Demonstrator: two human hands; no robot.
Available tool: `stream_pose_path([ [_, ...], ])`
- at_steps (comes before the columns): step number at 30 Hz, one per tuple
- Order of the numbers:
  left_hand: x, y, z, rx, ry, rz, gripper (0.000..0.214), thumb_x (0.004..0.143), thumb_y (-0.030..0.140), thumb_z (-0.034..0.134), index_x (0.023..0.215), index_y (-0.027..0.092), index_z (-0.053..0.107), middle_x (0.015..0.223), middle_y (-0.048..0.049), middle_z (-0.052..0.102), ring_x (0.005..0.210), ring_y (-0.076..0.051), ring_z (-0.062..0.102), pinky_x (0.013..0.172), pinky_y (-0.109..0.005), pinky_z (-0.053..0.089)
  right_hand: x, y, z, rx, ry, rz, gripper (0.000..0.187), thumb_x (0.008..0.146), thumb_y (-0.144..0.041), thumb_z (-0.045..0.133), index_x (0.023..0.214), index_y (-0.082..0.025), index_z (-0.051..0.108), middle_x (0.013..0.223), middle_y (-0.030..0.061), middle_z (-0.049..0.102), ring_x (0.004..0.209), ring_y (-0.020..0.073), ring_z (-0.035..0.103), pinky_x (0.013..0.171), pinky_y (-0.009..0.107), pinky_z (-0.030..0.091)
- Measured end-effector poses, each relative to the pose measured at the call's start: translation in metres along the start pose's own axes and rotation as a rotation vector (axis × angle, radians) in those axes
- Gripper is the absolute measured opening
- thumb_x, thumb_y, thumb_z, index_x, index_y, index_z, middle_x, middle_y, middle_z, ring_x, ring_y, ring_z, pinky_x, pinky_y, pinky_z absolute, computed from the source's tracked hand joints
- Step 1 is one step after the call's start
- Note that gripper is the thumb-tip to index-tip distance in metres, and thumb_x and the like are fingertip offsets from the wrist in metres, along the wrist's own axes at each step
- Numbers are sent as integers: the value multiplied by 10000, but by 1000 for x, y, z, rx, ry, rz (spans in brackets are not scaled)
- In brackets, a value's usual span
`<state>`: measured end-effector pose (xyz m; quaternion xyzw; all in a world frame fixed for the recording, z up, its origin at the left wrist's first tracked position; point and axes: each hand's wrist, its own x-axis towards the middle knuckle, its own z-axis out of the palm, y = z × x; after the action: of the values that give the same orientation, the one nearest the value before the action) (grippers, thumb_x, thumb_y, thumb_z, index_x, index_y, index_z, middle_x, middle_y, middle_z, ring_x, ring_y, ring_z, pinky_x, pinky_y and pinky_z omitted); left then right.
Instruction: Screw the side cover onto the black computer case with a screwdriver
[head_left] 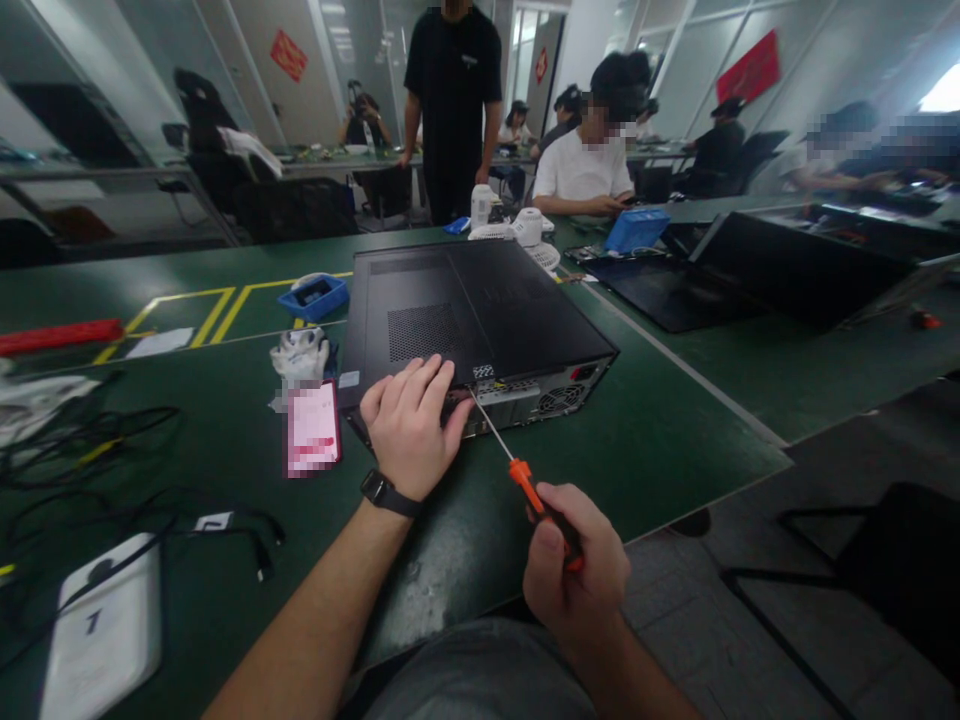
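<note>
A black desktop computer case (517, 300) lies flat on the green table, its rear panel with a fan grille and a red switch turned towards me. My left hand (412, 425) grips the case's near edge, fingers over the top cover and thumb down by the rear panel. In my closed right hand (574, 560) is a screwdriver (522, 472) with an orange and black handle. Its thin shaft slants up to the left, and the tip meets the rear panel's upper edge beside my left thumb. Whether a screw sits under the tip, I cannot tell.
Left of the case are a pink-edged phone (313, 425), gloves (300, 352) and a blue bin (315, 297). Black cables (97, 430) and a white box (105, 625) lie further left. White fans (525, 235) stand behind. A chair (862, 580) is at right; people are beyond.
</note>
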<state>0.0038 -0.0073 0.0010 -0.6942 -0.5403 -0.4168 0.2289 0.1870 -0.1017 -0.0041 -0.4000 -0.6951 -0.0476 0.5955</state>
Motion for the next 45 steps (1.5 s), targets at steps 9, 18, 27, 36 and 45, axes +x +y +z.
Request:
stream_pose_path([
  [9,1,1,-1,6,13,13,412,944,388,697,1319,220,659,1370,-75,715,1263,-302,658,1074,-473,339,-2,2,2,-24,16,-34,375,878,-97,592,1245,-175,600,941,70,706,739,168,698,615,296,613],
  [18,0,0,0,-14,-17,-12,432,948,390,690,1353,246,648,1394,-75,700,1290,-308,642,1090,-489,328,2,2,2,36,31,-80,389,852,-66,577,1230,-156,592,939,71,676,815,191,689,691,346,621],
  [27,0,0,0,3,0,1,426,947,404,693,1340,246,650,1379,-72,710,1268,-306,654,1076,-483,334,0,1,2,50,18,-41,347,874,-149,565,1218,-161,604,960,87,684,847,213,702,711,386,630],
  [36,1,0,-1,1,-3,-3,410,953,403,684,1328,239,657,1380,-73,709,1276,-305,649,1078,-483,336,-1,2,1,42,15,-37,358,872,-144,560,1227,-152,607,963,90,692,825,202,707,701,356,634],
  [45,1,0,-2,-26,-30,-23,445,949,399,683,1373,273,645,1391,-80,701,1292,-321,636,1094,-507,329,-4,2,0,-6,0,-3,319,927,-163,557,1242,-173,601,962,86,712,776,189,710,664,334,626],
])
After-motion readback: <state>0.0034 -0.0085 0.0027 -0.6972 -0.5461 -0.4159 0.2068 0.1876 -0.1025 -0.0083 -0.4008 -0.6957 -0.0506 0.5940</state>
